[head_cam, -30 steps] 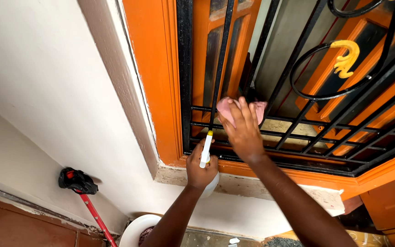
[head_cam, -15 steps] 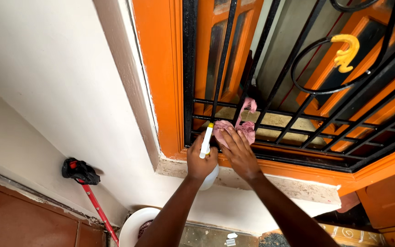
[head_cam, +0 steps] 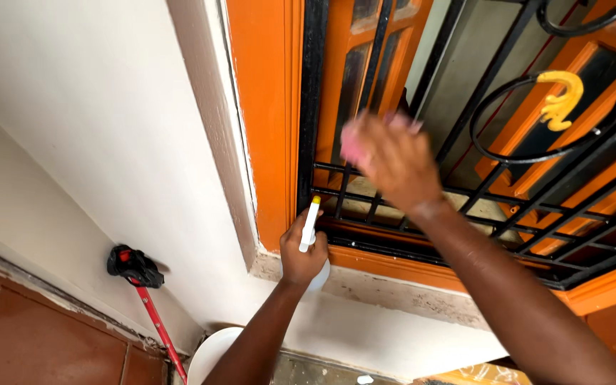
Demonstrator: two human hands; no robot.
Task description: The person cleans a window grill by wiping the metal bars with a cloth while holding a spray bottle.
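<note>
Pink cleaning cloth (head_cam: 353, 141), crumpled and soft, is sitting under the right hand (head_cam: 393, 160), which is pressing it against the black wrought-iron window grille (head_cam: 465, 207) at the upright bars just above the lowest horizontal rails. The hand is motion-blurred, so only a pink edge of the cloth is showing at its left side; the fingers are lying spread and curled over the cloth, pinning it to the metal rather than pinching it. The left hand (head_cam: 301, 253) is gripping a white plastic spray bottle (head_cam: 311, 235) with a yellow-tipped nozzle, fingers wrapped closed around its neck, nozzle pointing up toward the lower left corner of the grille, close beside the bottom rail. Judging progress: the cloth is working the left lower section of the grille, next to the orange-painted wooden window frame (head_cam: 265, 121); whether those bars are already clean I cannot tell, as no clear difference in sheen is showing. The scrolled ironwork with the yellow ornament (head_cam: 561, 100) to the upper right and the long right-hand rails appear untouched at present, so most of the grille seems to be remaining. Below, a red-handled tool with a black head (head_cam: 135, 269) is leaning against the white wall, and a white round basin (head_cam: 212, 353) is sitting on the floor.
</note>
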